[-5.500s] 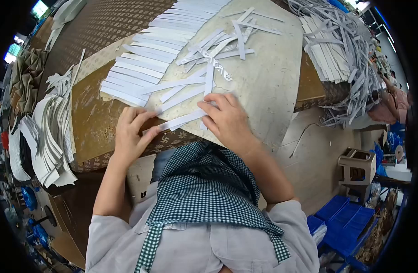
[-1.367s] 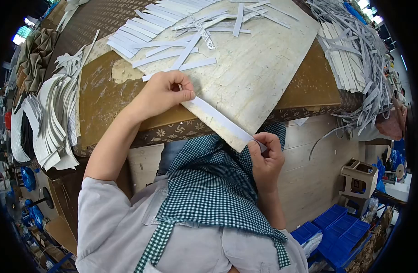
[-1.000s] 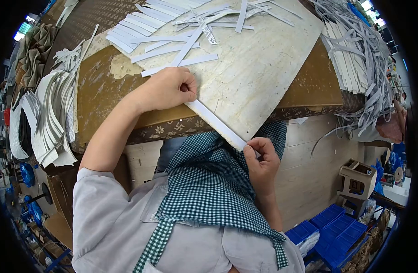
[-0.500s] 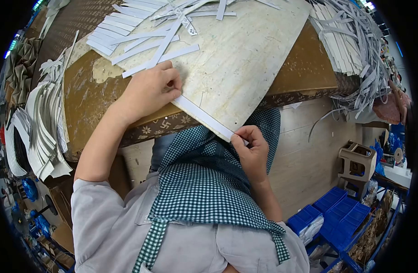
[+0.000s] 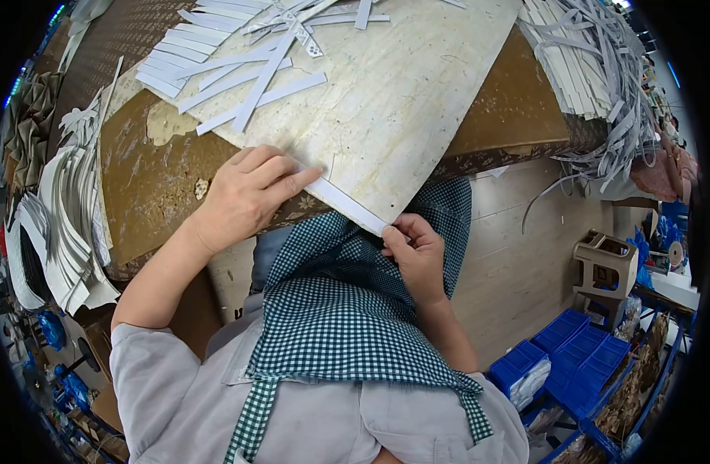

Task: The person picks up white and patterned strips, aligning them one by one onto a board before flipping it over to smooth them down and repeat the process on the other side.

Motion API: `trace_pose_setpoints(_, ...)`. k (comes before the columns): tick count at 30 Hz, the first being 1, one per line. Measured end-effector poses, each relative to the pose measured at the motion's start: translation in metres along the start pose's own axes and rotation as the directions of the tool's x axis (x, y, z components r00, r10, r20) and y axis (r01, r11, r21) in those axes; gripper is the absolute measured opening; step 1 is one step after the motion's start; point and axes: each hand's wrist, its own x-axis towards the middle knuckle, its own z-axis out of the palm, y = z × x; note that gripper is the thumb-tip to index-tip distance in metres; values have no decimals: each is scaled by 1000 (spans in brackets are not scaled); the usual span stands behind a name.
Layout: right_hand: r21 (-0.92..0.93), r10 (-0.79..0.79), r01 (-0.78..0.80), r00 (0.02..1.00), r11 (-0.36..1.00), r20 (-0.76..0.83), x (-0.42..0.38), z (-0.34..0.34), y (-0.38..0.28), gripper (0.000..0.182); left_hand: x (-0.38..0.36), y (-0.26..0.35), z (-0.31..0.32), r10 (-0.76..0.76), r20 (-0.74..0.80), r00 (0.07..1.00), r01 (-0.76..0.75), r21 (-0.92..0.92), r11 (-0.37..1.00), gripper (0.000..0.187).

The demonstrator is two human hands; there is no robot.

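A narrow white strip (image 5: 347,204) lies along the near edge of the pale, stained board (image 5: 386,116). My left hand (image 5: 250,192) rests at the strip's left part, fingers stretched out and pressing on it from above; its thumb is hidden. At the board's near right corner, my right hand (image 5: 417,251) pinches the strip's other end between thumb and forefinger. More loose white strips (image 5: 266,85) lie crossed over one another farther up the board. A row of strips (image 5: 189,50) is fanned out at the board's far left.
The board sits on a brown-covered table (image 5: 162,182), its corner jutting past the front edge. Stacked white pieces (image 5: 65,224) hang at the left. Bundled strips (image 5: 571,58) lie at the right. A beige stool (image 5: 606,263) and blue bins (image 5: 575,359) stand on the floor to the right.
My left hand has gone from a pinch at the strip to outstretched fingers on top of it, lower down. The right hand keeps its pinch, and the view has shifted slightly.
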Motion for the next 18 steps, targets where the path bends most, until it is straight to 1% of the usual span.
trace_pose_setpoints(3,-116,-98,98,995,988,8,-1,-1,3,10,-3,4,-1,27,69,997,-35,106,994,53)
trace_pose_setpoints(4,-153,-129,129,992,980,15,-2,-1,3,10,-3,7,-2,28,72,997,-36,120,992,53)
trace_pose_setpoints(6,-202,-141,147,989,968,41,-1,-5,5,10,-2,13,-5,24,78,997,-36,159,987,53)
trace_pose_setpoints(7,-225,-149,158,987,962,59,0,-8,7,11,-6,14,-4,-7,114,993,-8,131,991,55)
trace_pose_setpoints(8,-205,-170,185,981,961,92,1,-11,9,16,-6,18,-7,-28,154,988,1,174,985,57)
trace_pose_setpoints(9,-95,-154,160,986,983,69,2,-3,4,15,-5,23,-10,-51,192,980,9,215,977,59)
trace_pose_setpoints(11,127,-111,107,994,986,24,-1,17,-15,16,-7,30,-8,-113,201,973,77,179,981,66)
trace_pose_setpoints(12,116,-55,52,998,992,27,-1,19,-21,19,-6,33,-8,-139,197,970,106,169,980,69)
trace_pose_setpoints(14,26,-55,52,994,998,93,3,12,-16,19,-8,36,-8,-173,204,964,141,161,977,72)
trace_pose_setpoints(15,-21,-54,57,990,998,127,5,9,-14,19,-8,34,-9,-158,194,968,135,125,983,67)
trace_pose_setpoints(17,-24,-62,66,989,998,132,6,7,-13,18,-10,28,-14,-133,168,977,124,59,990,58)
trace_pose_setpoints(18,-26,-66,70,988,997,138,6,6,-12,17,-12,21,-15,-145,141,979,149,-17,989,56)
